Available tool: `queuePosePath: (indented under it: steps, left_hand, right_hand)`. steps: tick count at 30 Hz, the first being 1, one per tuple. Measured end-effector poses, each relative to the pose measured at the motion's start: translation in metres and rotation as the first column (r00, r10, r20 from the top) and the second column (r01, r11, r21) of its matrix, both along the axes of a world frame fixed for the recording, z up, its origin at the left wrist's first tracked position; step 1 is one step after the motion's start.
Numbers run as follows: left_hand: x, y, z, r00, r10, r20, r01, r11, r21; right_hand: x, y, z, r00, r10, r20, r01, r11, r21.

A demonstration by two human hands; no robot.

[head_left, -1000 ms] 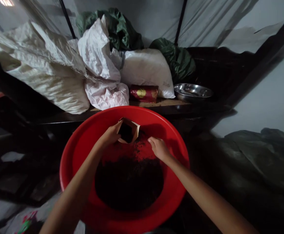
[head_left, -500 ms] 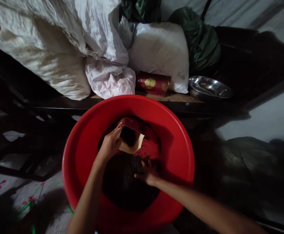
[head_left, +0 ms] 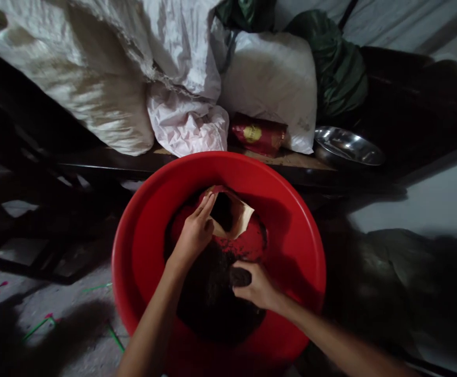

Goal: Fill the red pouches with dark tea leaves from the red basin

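A large red plastic basin (head_left: 316, 246) holds a heap of dark, loose, crumbly material (head_left: 212, 309) that resembles dried tea leaves. My left hand (head_left: 197, 233) grips the left edge of a red paper pouch (head_left: 241, 220) with a pale inside. The pouch's mouth gapes toward me, and its inside looks dark. My right hand (head_left: 257, 285), over the heap, is closed around a clump of the dark material (head_left: 240, 276). Scattered bits lie on the basin floor near the pouch.
Behind the basin, a dark wooden bench (head_left: 134, 161) bears white sacks (head_left: 271, 78), a dark green bag (head_left: 340, 73), a red packet with a yellow emblem (head_left: 257, 135) and a steel bowl (head_left: 349, 145). Green stems with pink tips (head_left: 40, 325) lie on the floor at left.
My right hand has gone from spread fingers on the heap to closed around a clump. The pouch in my left hand has tilted, its mouth turning more to the right. The view has shifted slightly.
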State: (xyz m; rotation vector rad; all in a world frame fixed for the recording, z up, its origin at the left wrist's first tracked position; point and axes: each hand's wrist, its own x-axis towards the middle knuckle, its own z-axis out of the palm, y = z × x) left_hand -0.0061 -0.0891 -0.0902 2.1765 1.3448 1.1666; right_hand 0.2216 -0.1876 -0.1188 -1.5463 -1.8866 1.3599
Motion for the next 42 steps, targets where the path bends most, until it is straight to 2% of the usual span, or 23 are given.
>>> queuePosePath:
  steps: [3, 5, 6, 8, 10, 12, 14, 16, 18, 20, 21, 22, 23, 24, 25, 27, 28, 30, 33, 35, 39, 42]
  left_hand:
    - [-0.004, -0.002, 0.003, 0.997, -0.075, -0.015, 0.074, 0.997, -0.012]
    - [-0.006, -0.002, 0.002, 0.994, -0.112, -0.007, 0.112, 0.994, -0.005]
    - [-0.007, -0.002, 0.0, 0.993, -0.12, 0.005, 0.12, 0.993, 0.004]
    - [-0.008, -0.001, -0.005, 0.992, -0.122, 0.033, 0.121, 0.992, 0.024]
    - [-0.008, 0.0, -0.01, 0.992, -0.116, 0.049, 0.114, 0.993, 0.033]
    - [-0.007, 0.0, -0.012, 0.992, -0.116, 0.052, 0.114, 0.993, 0.029]
    - [-0.007, 0.0, -0.012, 0.992, -0.112, 0.063, 0.111, 0.994, 0.026]
    - [-0.005, -0.001, -0.012, 0.992, -0.099, 0.075, 0.098, 0.995, 0.02]
    - [-0.005, -0.002, -0.012, 0.994, -0.082, 0.068, 0.082, 0.997, 0.0]
    - [-0.005, -0.003, -0.014, 0.996, -0.073, 0.048, 0.074, 0.997, -0.023]
    - [-0.005, -0.003, -0.015, 0.996, -0.074, 0.041, 0.075, 0.997, -0.032]
    - [-0.005, -0.003, -0.017, 0.996, -0.076, 0.04, 0.077, 0.996, -0.037]
    - [-0.006, -0.004, -0.018, 0.996, -0.08, 0.042, 0.082, 0.996, -0.04]
    - [-0.007, -0.004, -0.019, 0.995, -0.086, 0.045, 0.088, 0.995, -0.043]
    - [-0.007, -0.004, -0.019, 0.995, -0.092, 0.048, 0.095, 0.995, -0.045]
    - [-0.007, -0.005, -0.02, 0.994, -0.099, 0.05, 0.101, 0.994, -0.051]
    - [-0.007, -0.005, -0.019, 0.994, -0.099, 0.049, 0.102, 0.993, -0.056]
    - [-0.007, -0.006, -0.019, 0.994, -0.104, 0.043, 0.106, 0.992, -0.06]
    - [-0.008, -0.004, -0.021, 0.992, -0.113, 0.057, 0.115, 0.993, -0.032]
    - [-0.01, -0.002, -0.024, 0.99, -0.114, 0.083, 0.114, 0.993, 0.005]
    - [-0.013, 0.003, -0.031, 0.982, -0.143, 0.122, 0.138, 0.989, 0.054]
    - [-0.014, 0.005, -0.032, 0.979, -0.153, 0.137, 0.143, 0.987, 0.079]
  right_hand:
    - [0.002, 0.027, 0.063, 0.989, 0.012, -0.148, 0.031, 0.959, 0.283]
    - [-0.004, 0.057, 0.086, 0.992, 0.055, -0.115, 0.004, 0.887, 0.462]
    - [-0.009, 0.072, 0.09, 0.995, 0.055, -0.079, -0.006, 0.853, 0.522]
    - [-0.024, 0.101, 0.082, 0.999, 0.0, 0.045, -0.026, 0.816, 0.578]
    - [-0.04, 0.121, 0.066, 0.983, -0.075, 0.169, -0.037, 0.814, 0.579]
    - [-0.052, 0.129, 0.054, 0.966, -0.124, 0.229, -0.031, 0.817, 0.575]
    - [-0.057, 0.12, 0.053, 0.965, -0.137, 0.222, -0.024, 0.801, 0.599]
    - [-0.051, 0.094, 0.058, 0.974, -0.15, 0.171, 0.0, 0.753, 0.659]
    - [-0.035, 0.058, 0.06, 0.971, -0.222, 0.086, 0.087, 0.666, 0.741]
    - [-0.012, 0.025, 0.053, 0.933, -0.361, 0.002, 0.231, 0.602, 0.764]
    - [0.0, 0.014, 0.043, 0.9, -0.435, -0.006, 0.302, 0.615, 0.728]
    - [0.01, 0.007, 0.031, 0.869, -0.493, 0.039, 0.352, 0.671, 0.652]
    - [0.018, 0.005, 0.014, 0.847, -0.511, 0.147, 0.371, 0.766, 0.525]
    - [0.022, 0.007, -0.004, 0.835, -0.47, 0.286, 0.365, 0.862, 0.351]
    - [0.021, 0.011, -0.023, 0.827, -0.382, 0.414, 0.342, 0.924, 0.169]
    - [0.007, 0.021, -0.06, 0.811, -0.191, 0.554, 0.287, 0.954, -0.091]
    - [-0.006, 0.024, -0.074, 0.806, -0.147, 0.574, 0.275, 0.951, -0.143]
    - [-0.035, 0.023, -0.094, 0.813, -0.124, 0.569, 0.26, 0.952, -0.163]
    - [-0.073, 0.005, -0.105, 0.838, -0.008, 0.546, 0.145, 0.968, -0.207]
    - [-0.085, -0.009, -0.106, 0.841, 0.07, 0.536, 0.036, 0.982, -0.185]
    - [-0.081, -0.015, -0.102, 0.827, 0.131, 0.546, -0.096, 0.991, -0.093]
    - [-0.073, -0.01, -0.095, 0.816, 0.17, 0.553, -0.145, 0.985, -0.088]
